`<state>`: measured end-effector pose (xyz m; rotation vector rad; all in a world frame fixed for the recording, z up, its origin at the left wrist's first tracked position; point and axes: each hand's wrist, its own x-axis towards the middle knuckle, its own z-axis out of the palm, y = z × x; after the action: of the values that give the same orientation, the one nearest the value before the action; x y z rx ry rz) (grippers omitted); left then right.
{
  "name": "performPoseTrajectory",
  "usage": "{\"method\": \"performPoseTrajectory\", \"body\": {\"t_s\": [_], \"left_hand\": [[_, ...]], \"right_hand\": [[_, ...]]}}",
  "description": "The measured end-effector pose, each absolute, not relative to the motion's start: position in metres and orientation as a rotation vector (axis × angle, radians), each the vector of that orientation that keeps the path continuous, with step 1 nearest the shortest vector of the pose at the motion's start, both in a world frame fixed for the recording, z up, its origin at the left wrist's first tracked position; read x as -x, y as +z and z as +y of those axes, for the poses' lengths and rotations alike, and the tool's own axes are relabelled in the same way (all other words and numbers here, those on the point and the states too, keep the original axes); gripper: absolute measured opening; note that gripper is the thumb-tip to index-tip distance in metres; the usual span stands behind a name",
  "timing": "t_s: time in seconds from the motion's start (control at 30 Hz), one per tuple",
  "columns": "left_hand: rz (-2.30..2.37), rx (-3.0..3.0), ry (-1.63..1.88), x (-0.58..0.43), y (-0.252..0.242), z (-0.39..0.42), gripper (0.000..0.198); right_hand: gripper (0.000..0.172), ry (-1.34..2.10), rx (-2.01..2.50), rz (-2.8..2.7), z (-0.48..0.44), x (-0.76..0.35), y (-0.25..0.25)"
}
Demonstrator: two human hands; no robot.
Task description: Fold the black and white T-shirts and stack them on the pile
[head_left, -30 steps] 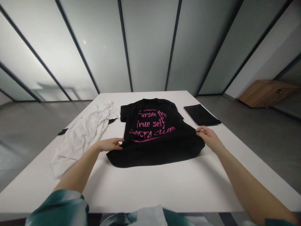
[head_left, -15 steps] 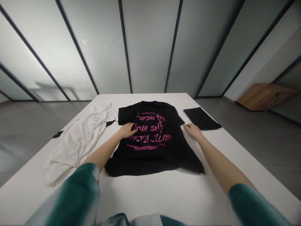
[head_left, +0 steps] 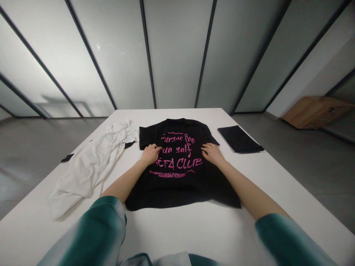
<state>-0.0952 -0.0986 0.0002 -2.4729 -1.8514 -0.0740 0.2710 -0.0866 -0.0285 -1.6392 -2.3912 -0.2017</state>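
Observation:
A black T-shirt [head_left: 177, 190] with pink lettering lies spread on the white table, its collar at the far side and its hem towards me. My left hand [head_left: 151, 153] rests on the shirt's left side, below the left sleeve, its fingers over the start of the printed words. On the opposite side, below the right sleeve, my right hand [head_left: 213, 153] lies on the cloth with fingers apart, just right of the print. Neither hand grips the fabric visibly.
A crumpled white garment [head_left: 91, 166] stretches along the table's left side, with dark cloth showing from under it. A folded black garment [head_left: 240, 139] lies near the right edge of the white table [head_left: 183, 234]. Beyond stand frosted glass panels [head_left: 177, 55] and a wooden cabinet [head_left: 307, 112].
My right hand has moved left, from beside the shirt's right edge onto the cloth. My left hand has stayed near the same place. The shirt's lower left corner lies flatter.

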Motion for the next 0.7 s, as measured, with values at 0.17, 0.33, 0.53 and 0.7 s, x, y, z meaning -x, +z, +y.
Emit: {"method": "performPoseTrajectory", "body": {"t_s": [0.17,0.33,0.53,0.7], "left_hand": [[-1.729,2.544,0.151,0.105,0.028,-0.109,0.037],[-1.780,2.792,0.652,0.125,0.067,-0.123,0.030],[-1.814,2.636,0.365,0.107,0.084,-0.114,0.053],[-1.868,2.602,0.065,0.073,0.046,-0.090,0.066]], "right_hand": [[0.031,-0.143,1.618,-2.539,-0.117,-0.270,-0.005],[0.027,0.220,1.365,-2.660,-0.155,-0.275,0.010],[0.030,0.170,1.864,-1.992,-0.131,-0.314,0.014],[0.021,0.447,2.174,-1.795,-0.099,-0.320,0.004]]}}
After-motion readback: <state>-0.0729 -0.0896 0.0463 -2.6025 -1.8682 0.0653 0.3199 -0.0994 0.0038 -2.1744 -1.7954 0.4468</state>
